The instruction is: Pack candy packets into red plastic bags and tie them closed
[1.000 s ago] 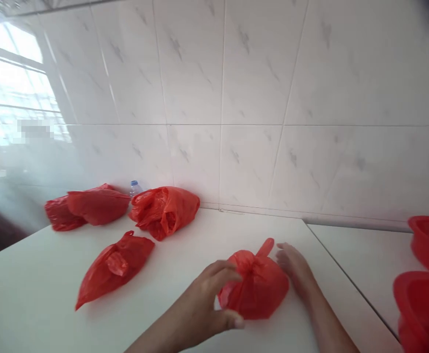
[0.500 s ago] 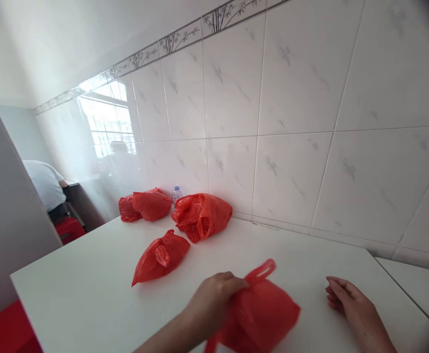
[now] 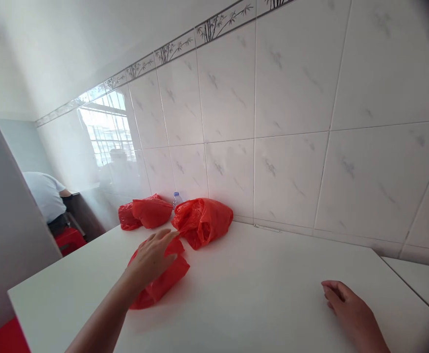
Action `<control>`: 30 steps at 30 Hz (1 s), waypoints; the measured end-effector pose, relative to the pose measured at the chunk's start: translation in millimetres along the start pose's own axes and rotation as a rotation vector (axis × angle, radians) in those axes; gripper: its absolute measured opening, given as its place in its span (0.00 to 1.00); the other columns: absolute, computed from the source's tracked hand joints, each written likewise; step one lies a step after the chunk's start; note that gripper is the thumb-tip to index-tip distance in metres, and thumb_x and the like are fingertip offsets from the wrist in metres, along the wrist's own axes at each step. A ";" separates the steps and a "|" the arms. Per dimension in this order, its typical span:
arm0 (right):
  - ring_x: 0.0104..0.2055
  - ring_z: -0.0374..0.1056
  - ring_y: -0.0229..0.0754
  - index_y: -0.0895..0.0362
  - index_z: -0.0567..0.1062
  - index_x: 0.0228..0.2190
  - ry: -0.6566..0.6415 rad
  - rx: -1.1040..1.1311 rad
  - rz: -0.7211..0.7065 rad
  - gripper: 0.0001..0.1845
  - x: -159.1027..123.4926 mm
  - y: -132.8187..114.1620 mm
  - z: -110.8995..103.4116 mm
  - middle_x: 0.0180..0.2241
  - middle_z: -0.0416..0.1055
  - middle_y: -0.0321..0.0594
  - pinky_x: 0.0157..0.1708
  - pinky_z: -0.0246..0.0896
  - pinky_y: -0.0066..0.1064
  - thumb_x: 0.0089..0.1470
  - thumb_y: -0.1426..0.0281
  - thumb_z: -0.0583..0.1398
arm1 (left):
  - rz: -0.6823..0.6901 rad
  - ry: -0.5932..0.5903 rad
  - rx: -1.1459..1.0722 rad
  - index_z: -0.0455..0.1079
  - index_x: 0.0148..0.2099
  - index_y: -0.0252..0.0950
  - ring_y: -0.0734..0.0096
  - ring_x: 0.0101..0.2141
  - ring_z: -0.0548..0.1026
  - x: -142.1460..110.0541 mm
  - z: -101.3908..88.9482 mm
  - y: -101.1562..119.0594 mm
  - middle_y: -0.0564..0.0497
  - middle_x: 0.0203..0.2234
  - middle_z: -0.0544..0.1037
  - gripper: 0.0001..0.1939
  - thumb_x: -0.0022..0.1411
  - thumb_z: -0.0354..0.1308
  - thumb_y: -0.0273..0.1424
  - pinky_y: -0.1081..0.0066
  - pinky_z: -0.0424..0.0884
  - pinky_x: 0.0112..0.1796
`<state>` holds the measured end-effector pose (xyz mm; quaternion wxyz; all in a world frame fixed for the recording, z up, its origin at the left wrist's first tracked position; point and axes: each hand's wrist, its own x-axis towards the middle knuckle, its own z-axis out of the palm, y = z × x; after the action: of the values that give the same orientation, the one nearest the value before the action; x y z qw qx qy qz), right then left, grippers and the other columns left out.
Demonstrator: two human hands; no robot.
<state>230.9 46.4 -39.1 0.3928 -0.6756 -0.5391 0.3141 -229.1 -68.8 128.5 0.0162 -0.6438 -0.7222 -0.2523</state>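
Observation:
My left hand is over a red plastic bag on the white table, its fingers stretched out and the thumb apart. It seems to touch the bag's top without gripping it. Part of another red bag shows beside and behind this hand, mostly hidden. To the right, my right hand rests at the tabletop with loosely curled fingers and nothing visible in them.
A large crumpled red bag and further red bags lie by the tiled wall, with a clear plastic bottle between them. A thin flat strip lies along the wall. At far left, a person bends over beside a red stool.
My left hand has carried the red bag leftward, set it beside the other tied bag and loosened its hold. My right hand has hardly moved.

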 end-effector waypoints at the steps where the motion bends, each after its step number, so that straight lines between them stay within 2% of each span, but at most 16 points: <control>1: 0.35 0.73 0.46 0.52 0.72 0.37 -0.005 0.001 0.004 0.19 1.2 1.4 -0.1 0.37 0.76 0.39 0.35 0.64 0.34 0.47 0.54 0.54 | 0.007 0.016 -0.047 0.64 0.57 0.47 0.55 0.52 0.67 15.6 2.3 5.7 0.49 0.54 0.68 0.24 0.57 0.55 0.29 0.57 0.65 0.50; 3: 0.35 0.73 0.46 0.52 0.71 0.37 -0.015 0.014 0.023 0.20 4.0 4.5 0.0 0.37 0.75 0.38 0.36 0.64 0.34 0.46 0.54 0.54 | -0.001 0.023 -0.089 0.65 0.55 0.43 0.61 0.47 0.71 51.8 12.1 14.3 0.47 0.50 0.72 0.20 0.60 0.55 0.31 0.62 0.69 0.45; 5: 0.36 0.73 0.45 0.52 0.71 0.38 -0.022 0.051 0.042 0.21 6.2 6.9 0.7 0.37 0.75 0.39 0.36 0.64 0.33 0.45 0.53 0.55 | -0.023 0.058 -0.115 0.64 0.54 0.35 0.62 0.45 0.72 87.7 28.0 18.5 0.45 0.49 0.70 0.18 0.63 0.55 0.35 0.56 0.71 0.43; 7: 0.36 0.73 0.45 0.53 0.71 0.38 -0.019 0.103 0.050 0.22 7.0 8.2 2.0 0.36 0.75 0.40 0.36 0.65 0.32 0.44 0.54 0.56 | -0.069 0.100 -0.131 0.64 0.53 0.35 0.62 0.44 0.73 115.8 47.6 20.7 0.45 0.49 0.70 0.17 0.63 0.55 0.35 0.57 0.72 0.42; 11: 0.34 0.73 0.45 0.54 0.71 0.38 0.003 0.178 0.044 0.22 4.6 6.8 4.3 0.33 0.74 0.38 0.35 0.66 0.32 0.43 0.54 0.57 | -0.095 0.137 -0.191 0.65 0.53 0.35 0.62 0.44 0.73 139.6 84.5 30.2 0.45 0.49 0.70 0.17 0.63 0.55 0.35 0.58 0.72 0.42; 15: 0.33 0.72 0.45 0.53 0.71 0.36 0.033 0.124 0.025 0.19 -1.5 -0.7 2.4 0.31 0.74 0.37 0.34 0.65 0.33 0.46 0.54 0.56 | -0.021 0.153 -0.258 0.65 0.52 0.35 0.62 0.44 0.73 140.5 99.1 43.9 0.46 0.48 0.71 0.17 0.63 0.54 0.35 0.58 0.72 0.42; 19: 0.34 0.71 0.45 0.50 0.72 0.32 0.059 -0.075 -0.060 0.15 -8.9 -13.7 4.2 0.33 0.75 0.37 0.32 0.64 0.34 0.49 0.54 0.54 | 0.026 0.209 -0.337 0.65 0.53 0.35 0.62 0.44 0.73 135.8 89.5 55.3 0.45 0.48 0.70 0.17 0.63 0.55 0.36 0.57 0.72 0.42; 22: 0.36 0.71 0.45 0.49 0.71 0.38 0.105 -0.218 -0.187 0.17 -16.5 -27.4 18.8 0.39 0.73 0.38 0.32 0.65 0.35 0.51 0.55 0.53 | 0.078 0.222 -0.427 0.64 0.54 0.37 0.63 0.46 0.71 124.6 79.4 66.2 0.46 0.48 0.71 0.16 0.63 0.52 0.29 0.59 0.69 0.46; 25: 0.48 0.67 0.49 0.50 0.64 0.52 0.196 -0.250 -0.479 0.26 -28.9 -44.6 43.3 0.51 0.66 0.42 0.42 0.65 0.39 0.51 0.58 0.55 | 0.153 0.158 -0.531 0.66 0.52 0.39 0.65 0.47 0.70 107.1 73.7 79.4 0.48 0.46 0.74 0.21 0.57 0.46 0.19 0.65 0.66 0.48; 27: 0.58 0.58 0.51 0.49 0.55 0.58 0.202 -0.258 -0.665 0.36 -39.5 -56.5 59.3 0.58 0.57 0.43 0.51 0.60 0.43 0.49 0.62 0.58 | 0.202 0.076 -0.593 0.70 0.47 0.38 0.65 0.44 0.72 93.9 71.2 87.4 0.49 0.42 0.76 0.21 0.55 0.44 0.19 0.66 0.68 0.45; 30: 0.63 0.48 0.56 0.46 0.42 0.62 0.224 -0.261 -0.806 0.51 -53.8 -70.9 75.0 0.64 0.43 0.44 0.55 0.55 0.50 0.44 0.62 0.64 | 0.273 -0.080 -0.664 0.71 0.41 0.36 0.66 0.37 0.74 74.1 66.8 96.5 0.49 0.37 0.77 0.17 0.55 0.44 0.23 0.67 0.71 0.38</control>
<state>121.3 16.1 -14.5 0.4513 -0.4852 -0.7489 -0.0103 -131.1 29.4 129.2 -0.1885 -0.7137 -0.5085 -0.4433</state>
